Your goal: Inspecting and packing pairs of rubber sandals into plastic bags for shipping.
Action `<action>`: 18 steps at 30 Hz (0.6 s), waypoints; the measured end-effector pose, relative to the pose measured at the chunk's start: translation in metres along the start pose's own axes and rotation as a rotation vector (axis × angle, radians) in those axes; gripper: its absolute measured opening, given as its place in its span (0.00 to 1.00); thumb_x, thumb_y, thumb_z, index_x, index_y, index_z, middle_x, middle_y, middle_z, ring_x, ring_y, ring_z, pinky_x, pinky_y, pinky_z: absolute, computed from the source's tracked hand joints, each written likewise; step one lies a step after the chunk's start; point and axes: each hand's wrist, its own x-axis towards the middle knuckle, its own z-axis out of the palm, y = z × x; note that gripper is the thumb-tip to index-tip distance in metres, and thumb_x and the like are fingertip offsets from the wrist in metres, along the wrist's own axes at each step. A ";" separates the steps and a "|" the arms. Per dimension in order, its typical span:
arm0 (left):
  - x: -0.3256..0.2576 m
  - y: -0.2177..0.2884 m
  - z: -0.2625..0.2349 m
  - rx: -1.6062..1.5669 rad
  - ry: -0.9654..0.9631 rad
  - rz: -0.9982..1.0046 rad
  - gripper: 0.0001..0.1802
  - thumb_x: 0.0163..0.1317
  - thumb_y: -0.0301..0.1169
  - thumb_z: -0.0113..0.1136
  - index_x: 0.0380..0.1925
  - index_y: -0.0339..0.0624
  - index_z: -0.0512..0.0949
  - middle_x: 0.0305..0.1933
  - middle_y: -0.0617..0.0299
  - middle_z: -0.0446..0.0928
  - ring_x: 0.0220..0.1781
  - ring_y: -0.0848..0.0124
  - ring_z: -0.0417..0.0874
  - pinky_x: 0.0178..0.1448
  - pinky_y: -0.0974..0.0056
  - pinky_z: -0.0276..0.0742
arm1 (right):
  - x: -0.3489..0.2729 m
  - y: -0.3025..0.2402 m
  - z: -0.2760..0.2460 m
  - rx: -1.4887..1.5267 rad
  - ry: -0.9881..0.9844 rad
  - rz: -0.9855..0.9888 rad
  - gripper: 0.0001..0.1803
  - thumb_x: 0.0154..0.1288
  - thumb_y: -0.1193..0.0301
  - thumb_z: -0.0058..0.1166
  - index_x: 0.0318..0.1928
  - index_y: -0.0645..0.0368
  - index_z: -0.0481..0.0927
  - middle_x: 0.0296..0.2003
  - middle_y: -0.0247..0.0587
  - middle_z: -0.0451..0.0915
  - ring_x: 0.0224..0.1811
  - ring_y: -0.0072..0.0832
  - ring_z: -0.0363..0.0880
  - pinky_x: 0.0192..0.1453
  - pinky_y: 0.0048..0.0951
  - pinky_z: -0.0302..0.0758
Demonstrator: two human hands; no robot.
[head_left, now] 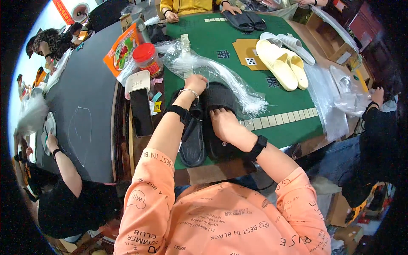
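Left hand point(195, 82) fingers pinch crinkly clear plastic bag point(221, 74); right hand point(223, 123) fingers grip ribbed black rubber slippers point(219, 100).

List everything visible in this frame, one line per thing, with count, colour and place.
black slippers: 2, black, side by side on the green table in front of the person
clear plastic bag: 1, transparent, beyond the black slippers
yellow slippers: 2, pale yellow, far right of the green mat
white slippers: 2, white, just beyond the yellow pair
dark slippers: 2, black, far edge, by another person's hands
green table: 1, green mat with pale tiles along its edge
jar: 1, red lid, left of the mat
phone: 1, black, left table edge
snack packet: 1, orange, by the jar
left hand: at the toe end of the black slippers
right hand: pressing on the right black slipper
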 end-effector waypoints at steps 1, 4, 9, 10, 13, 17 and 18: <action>0.002 0.002 -0.001 -0.004 -0.043 0.010 0.12 0.44 0.27 0.58 0.31 0.42 0.82 0.30 0.55 0.81 0.33 0.67 0.81 0.41 0.67 0.74 | 0.000 0.002 0.000 0.000 0.002 0.005 0.15 0.52 0.69 0.47 0.40 0.65 0.74 0.36 0.45 0.77 0.41 0.38 0.76 0.42 0.34 0.73; 0.010 0.008 -0.003 -0.311 -0.209 -0.216 0.10 0.44 0.28 0.60 0.29 0.39 0.82 0.28 0.58 0.80 0.27 0.74 0.79 0.36 0.70 0.73 | 0.001 0.004 -0.001 -0.008 0.030 -0.021 0.15 0.52 0.69 0.47 0.40 0.63 0.74 0.33 0.43 0.77 0.38 0.36 0.77 0.41 0.34 0.73; -0.005 -0.003 0.000 -0.457 -0.029 -0.095 0.06 0.48 0.26 0.60 0.27 0.34 0.80 0.24 0.61 0.77 0.23 0.77 0.74 0.29 0.72 0.69 | -0.004 -0.001 -0.022 -0.001 -0.016 0.002 0.09 0.53 0.69 0.48 0.32 0.61 0.76 0.30 0.49 0.79 0.34 0.39 0.79 0.36 0.37 0.76; -0.007 -0.004 -0.006 -0.682 0.000 -0.149 0.05 0.50 0.24 0.59 0.26 0.33 0.79 0.22 0.62 0.76 0.22 0.76 0.73 0.29 0.72 0.68 | 0.000 -0.006 -0.044 0.000 -0.009 -0.009 0.09 0.53 0.69 0.48 0.32 0.61 0.76 0.30 0.49 0.79 0.34 0.39 0.79 0.36 0.37 0.76; -0.013 -0.012 -0.015 -1.092 0.053 -0.159 0.05 0.48 0.26 0.59 0.23 0.34 0.79 0.20 0.63 0.75 0.20 0.77 0.73 0.27 0.73 0.68 | 0.028 -0.007 -0.082 0.388 0.281 0.167 0.08 0.55 0.68 0.48 0.29 0.60 0.75 0.26 0.56 0.77 0.29 0.46 0.78 0.36 0.44 0.75; -0.022 0.004 -0.009 -1.366 0.069 -0.174 0.07 0.53 0.26 0.55 0.24 0.32 0.77 0.22 0.63 0.73 0.22 0.74 0.70 0.27 0.72 0.64 | 0.087 0.031 -0.021 0.367 0.754 0.145 0.06 0.52 0.73 0.50 0.28 0.64 0.75 0.27 0.53 0.77 0.32 0.47 0.77 0.37 0.45 0.73; -0.022 0.008 -0.008 -1.272 0.039 -0.182 0.09 0.54 0.27 0.53 0.25 0.31 0.77 0.22 0.63 0.72 0.23 0.75 0.70 0.29 0.73 0.64 | 0.096 0.042 -0.003 0.359 0.755 0.149 0.06 0.52 0.73 0.50 0.28 0.64 0.75 0.27 0.53 0.77 0.32 0.47 0.77 0.37 0.45 0.73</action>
